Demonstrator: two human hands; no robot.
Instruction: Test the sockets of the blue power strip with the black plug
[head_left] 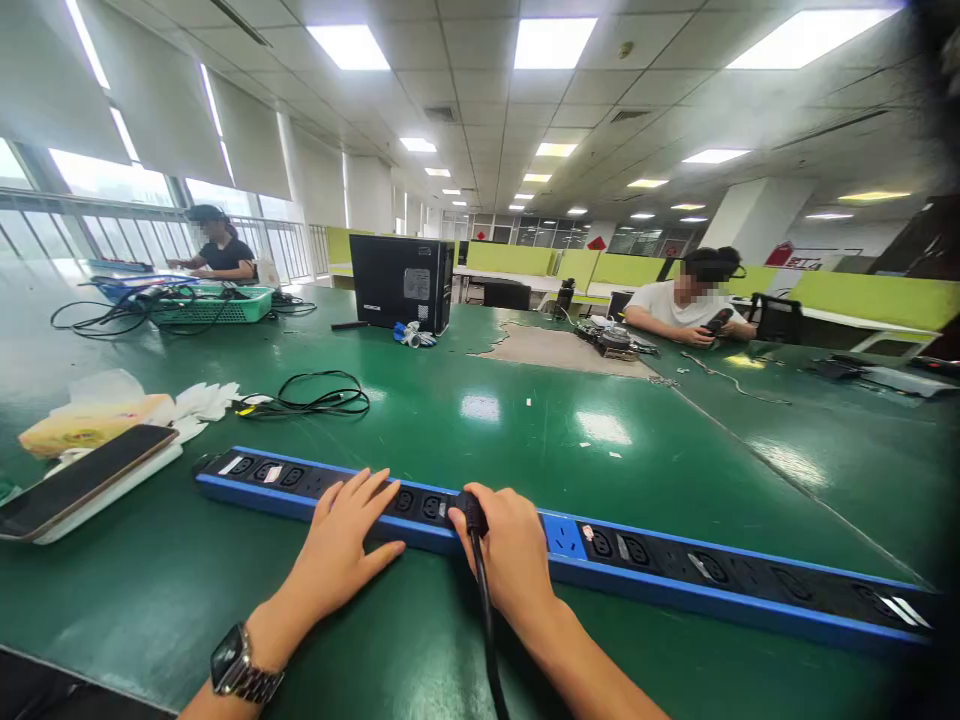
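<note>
A long blue and black power strip (pixel 660 565) lies across the green table (pixel 525 420) in front of me. My left hand (pixel 346 530) rests flat on the strip, fingers stretched out over its sockets. My right hand (pixel 504 555) is closed round a black plug (pixel 471 512) that sits at a socket near the strip's middle. The plug's black cable (pixel 489 640) runs down towards me along my right forearm. A watch (pixel 238 668) is on my left wrist.
A phone (pixel 82 478) on a white box, a tissue pack (pixel 90 420) and a coiled black cable (pixel 315 397) lie at the left. A black computer case (pixel 401 282) stands farther back, beside a green basket (pixel 217 303). Two people sit at the table's far side.
</note>
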